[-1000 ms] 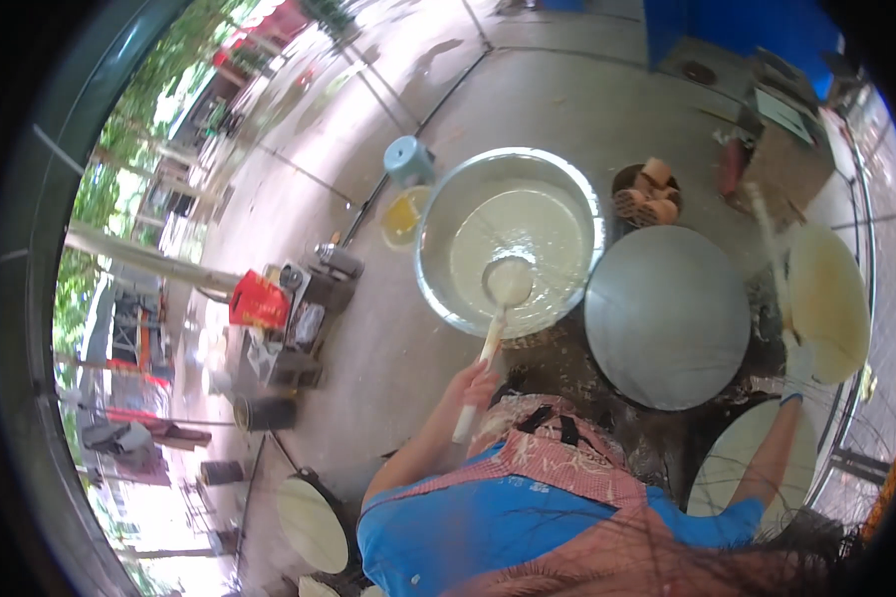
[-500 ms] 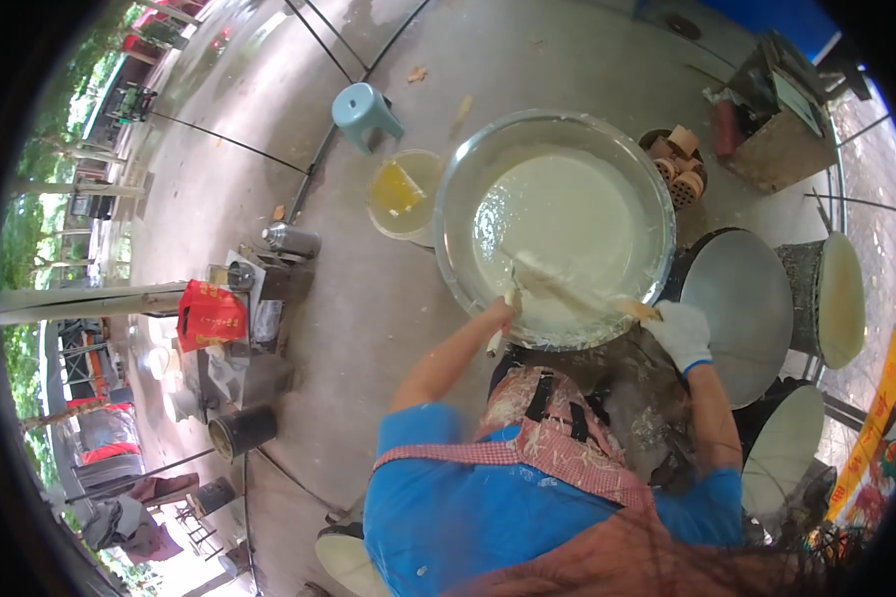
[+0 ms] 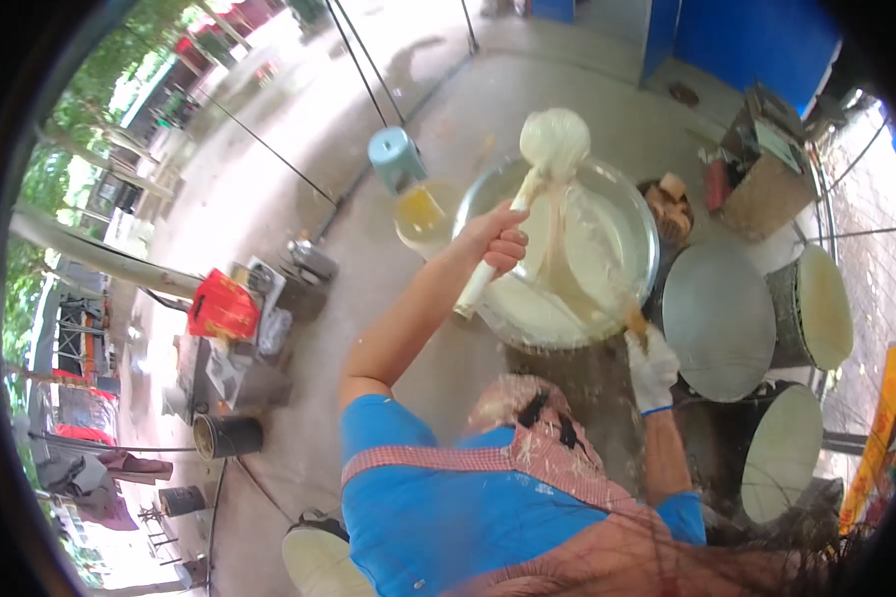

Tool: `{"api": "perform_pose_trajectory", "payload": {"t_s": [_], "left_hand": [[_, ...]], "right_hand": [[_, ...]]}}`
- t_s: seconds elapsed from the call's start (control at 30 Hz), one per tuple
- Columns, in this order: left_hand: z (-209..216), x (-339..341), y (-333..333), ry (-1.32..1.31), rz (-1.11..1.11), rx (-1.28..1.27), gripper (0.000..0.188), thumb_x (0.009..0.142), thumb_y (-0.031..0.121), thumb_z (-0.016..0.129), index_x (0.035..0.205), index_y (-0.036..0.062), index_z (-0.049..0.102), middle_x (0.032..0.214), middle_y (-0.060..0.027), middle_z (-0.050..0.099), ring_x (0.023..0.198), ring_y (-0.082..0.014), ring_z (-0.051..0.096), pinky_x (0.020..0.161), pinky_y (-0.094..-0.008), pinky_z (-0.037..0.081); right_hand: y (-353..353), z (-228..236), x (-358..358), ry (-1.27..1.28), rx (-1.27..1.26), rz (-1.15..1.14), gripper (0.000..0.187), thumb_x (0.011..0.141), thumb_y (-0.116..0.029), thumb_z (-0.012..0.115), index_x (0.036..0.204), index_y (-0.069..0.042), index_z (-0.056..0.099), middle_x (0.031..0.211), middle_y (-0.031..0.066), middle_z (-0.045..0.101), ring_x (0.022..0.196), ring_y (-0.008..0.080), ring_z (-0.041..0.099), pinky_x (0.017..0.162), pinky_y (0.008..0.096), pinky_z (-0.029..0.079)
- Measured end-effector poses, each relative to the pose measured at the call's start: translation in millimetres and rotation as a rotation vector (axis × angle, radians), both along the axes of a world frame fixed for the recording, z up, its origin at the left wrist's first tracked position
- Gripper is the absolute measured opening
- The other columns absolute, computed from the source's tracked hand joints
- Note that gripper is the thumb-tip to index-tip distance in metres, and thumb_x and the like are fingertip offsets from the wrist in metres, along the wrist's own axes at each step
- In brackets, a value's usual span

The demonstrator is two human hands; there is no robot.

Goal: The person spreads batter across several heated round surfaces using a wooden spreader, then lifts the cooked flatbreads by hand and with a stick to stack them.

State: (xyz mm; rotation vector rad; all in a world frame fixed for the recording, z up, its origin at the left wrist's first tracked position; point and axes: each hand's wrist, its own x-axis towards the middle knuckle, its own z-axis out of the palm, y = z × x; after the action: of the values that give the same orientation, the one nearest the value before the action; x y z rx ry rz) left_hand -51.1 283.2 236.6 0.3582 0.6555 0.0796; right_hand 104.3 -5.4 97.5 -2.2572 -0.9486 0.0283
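Note:
My left hand (image 3: 500,239) is closed around the white handle of a ladle (image 3: 556,141), raised above the far side of a large metal basin (image 3: 463,204). Thick pale batter (image 3: 612,224) coats the ladle's bowl and lies in the basin. In a white glove, my right hand (image 3: 653,368) grips the wooden handle of a long tan paddle (image 3: 577,298) at the basin's near right rim. The paddle's blade reaches over the batter. A pale streak joins the area below the ladle to the blade; whether it is falling batter, I cannot tell.
Right of the basin stand a large round grey pan (image 3: 719,323) and pale round-topped drums (image 3: 782,453). A bucket with yellow liquid (image 3: 423,214) and a blue stool (image 3: 395,154) are at the left. Beyond the basin's right rim sits a container of brown cylinders (image 3: 669,211).
My left hand has lifted the ladle out of the batter, up and away from me. My right hand has shifted slightly nearer to me and left, still holding the paddle. The view has tilted.

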Motion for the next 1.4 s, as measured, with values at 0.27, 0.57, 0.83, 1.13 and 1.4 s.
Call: {"api": "perform_pose_trajectory", "payload": {"t_s": [0.27,0.57,0.83,1.13,1.4], "left_hand": [[129.6,-36.1,-5.5,-0.002,0.003,1.129,0.061,0.088,0.012,0.051,0.139,0.031,0.023,0.056,0.004,0.034,0.036,-0.006,0.03,0.029,-0.0208,0.022],[-46.0,-21.6,10.2,-0.012,-0.233,-0.139,0.029,0.091,0.015,0.052,0.067,0.0103,0.037,0.054,0.0042,0.03,0.038,-0.0041,0.029,0.03,-0.0169,0.023],[-83.8,18.9,-48.1,0.037,-0.453,-0.216,0.016,0.094,0.02,0.045,0.08,0.0133,0.041,0.052,0.0035,0.031,0.038,-0.0054,0.029,0.03,-0.0196,0.025],[-141.8,108.5,-195.1,-0.059,-0.487,-0.868,0.023,0.094,0.013,0.044,0.073,0.005,0.039,0.056,0.0019,0.035,0.046,-0.007,0.038,0.035,-0.0211,0.031],[-174.3,315.2,-277.6,-0.082,-0.79,0.721,0.022,0.086,0.012,0.052,0.102,0.0164,0.038,0.055,-0.0006,0.032,0.038,-0.0111,0.032,0.031,-0.0288,0.028]], "right_hand": [[16.7,101.7,19.5,0.068,0.583,0.044,0.031,0.079,-0.018,0.065,0.105,-0.002,0.063,0.077,0.0127,0.065,0.066,0.0201,0.061,0.062,0.031,0.047],[-67.5,-20.4,-12.2,0.439,-0.041,-0.106,0.035,0.074,-0.033,0.068,0.092,-0.003,0.068,0.08,0.0149,0.067,0.075,0.022,0.063,0.068,0.0343,0.047],[-122.1,-40.0,-34.5,0.573,-0.007,-0.159,0.048,0.079,-0.046,0.06,0.098,-0.002,0.065,0.095,0.0191,0.065,0.092,0.0353,0.061,0.081,0.0409,0.045],[-353.2,-79.8,-96.9,0.312,-0.461,-0.731,0.045,0.076,-0.051,0.06,0.091,-0.009,0.067,0.08,0.0154,0.065,0.078,0.034,0.063,0.071,0.0448,0.048],[-314.5,-23.5,9.5,-0.096,-0.166,-0.685,0.038,0.084,-0.037,0.057,0.106,-0.007,0.061,0.085,0.02,0.064,0.081,0.0369,0.061,0.071,0.0452,0.048]]}}
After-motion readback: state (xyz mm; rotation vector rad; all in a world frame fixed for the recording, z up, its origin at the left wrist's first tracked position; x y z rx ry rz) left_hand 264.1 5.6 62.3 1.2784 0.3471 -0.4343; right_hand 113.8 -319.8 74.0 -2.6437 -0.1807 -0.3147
